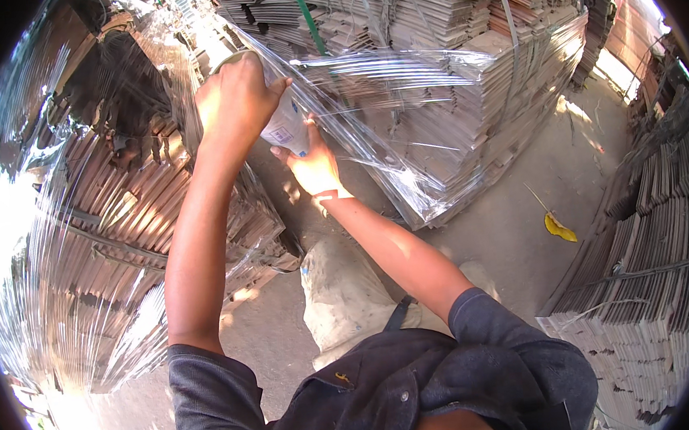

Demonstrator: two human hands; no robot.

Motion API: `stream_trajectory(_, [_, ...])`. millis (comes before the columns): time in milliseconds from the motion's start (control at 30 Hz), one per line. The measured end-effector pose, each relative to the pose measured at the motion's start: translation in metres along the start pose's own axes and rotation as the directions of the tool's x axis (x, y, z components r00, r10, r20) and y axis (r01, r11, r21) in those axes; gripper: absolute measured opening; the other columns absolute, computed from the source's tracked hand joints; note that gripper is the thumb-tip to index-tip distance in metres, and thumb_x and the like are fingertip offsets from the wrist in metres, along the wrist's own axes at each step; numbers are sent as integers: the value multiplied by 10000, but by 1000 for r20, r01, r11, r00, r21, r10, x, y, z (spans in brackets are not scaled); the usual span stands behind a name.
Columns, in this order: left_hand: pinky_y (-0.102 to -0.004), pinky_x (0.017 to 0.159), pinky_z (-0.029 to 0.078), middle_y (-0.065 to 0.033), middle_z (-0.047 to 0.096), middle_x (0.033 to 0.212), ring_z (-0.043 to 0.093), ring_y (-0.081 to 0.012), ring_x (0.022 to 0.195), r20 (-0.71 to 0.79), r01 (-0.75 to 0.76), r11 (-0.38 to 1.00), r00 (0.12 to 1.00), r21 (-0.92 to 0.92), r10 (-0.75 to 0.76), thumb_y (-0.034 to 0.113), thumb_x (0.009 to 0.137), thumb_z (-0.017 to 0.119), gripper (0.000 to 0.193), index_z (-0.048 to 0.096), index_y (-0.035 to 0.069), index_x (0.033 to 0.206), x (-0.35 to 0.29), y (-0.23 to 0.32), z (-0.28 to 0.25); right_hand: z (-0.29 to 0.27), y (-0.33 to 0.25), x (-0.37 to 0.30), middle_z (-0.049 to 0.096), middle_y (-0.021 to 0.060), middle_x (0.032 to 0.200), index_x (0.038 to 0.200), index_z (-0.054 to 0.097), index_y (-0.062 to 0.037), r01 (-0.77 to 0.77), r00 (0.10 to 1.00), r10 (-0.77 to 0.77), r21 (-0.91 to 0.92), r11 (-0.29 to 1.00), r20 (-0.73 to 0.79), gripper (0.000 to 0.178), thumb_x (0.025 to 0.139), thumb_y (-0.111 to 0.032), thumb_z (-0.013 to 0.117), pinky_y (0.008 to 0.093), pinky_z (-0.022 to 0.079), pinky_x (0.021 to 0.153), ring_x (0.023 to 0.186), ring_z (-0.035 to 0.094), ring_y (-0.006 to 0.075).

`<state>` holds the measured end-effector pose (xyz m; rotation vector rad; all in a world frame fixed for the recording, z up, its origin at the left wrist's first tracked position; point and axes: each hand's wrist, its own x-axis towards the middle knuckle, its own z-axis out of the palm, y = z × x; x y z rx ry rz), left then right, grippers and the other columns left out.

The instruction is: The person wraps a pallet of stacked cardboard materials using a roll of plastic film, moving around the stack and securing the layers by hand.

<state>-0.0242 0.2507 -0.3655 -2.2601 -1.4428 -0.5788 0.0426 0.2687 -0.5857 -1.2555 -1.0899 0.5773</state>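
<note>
My left hand is closed over the upper end of a roll of clear stretch film. Lower down, my right hand grips the roll's other end, so it slants between both hands. A sheet of shiny film runs from beside the roll across the corner of a strapped stack of thin, flat brown pieces ahead on the right. The exact place where the film leaves the roll is hard to make out.
Close on the left stands another film-covered stack. A bundled stack is at the right, tied with cord. A yellow leaf lies on the grey floor. A green strap crosses the far stack.
</note>
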Motion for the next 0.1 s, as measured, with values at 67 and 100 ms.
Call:
stream_trajectory(67, [-501, 836, 582, -194, 772, 957, 762, -389, 946, 43, -48, 997, 998, -54, 50, 441, 845, 830, 436, 713, 32, 940, -3, -5, -11, -6, 3, 11, 536, 246, 1543, 1679, 186, -60, 24, 999, -25, 23, 999, 24, 1132, 841, -386, 873, 467, 445, 1149, 1389, 559, 407])
stream_trajectory(100, [-514, 863, 581, -208, 771, 1020, 757, -376, 993, 87, -103, 989, 990, -107, 112, 459, 838, 830, 443, 732, 54, 986, -2, -12, -13, -7, 2, 12, 536, 246, 1543, 1679, 186, -60, 32, 999, -32, 19, 999, 27, 1132, 841, -386, 873, 467, 445, 1149, 1389, 559, 407])
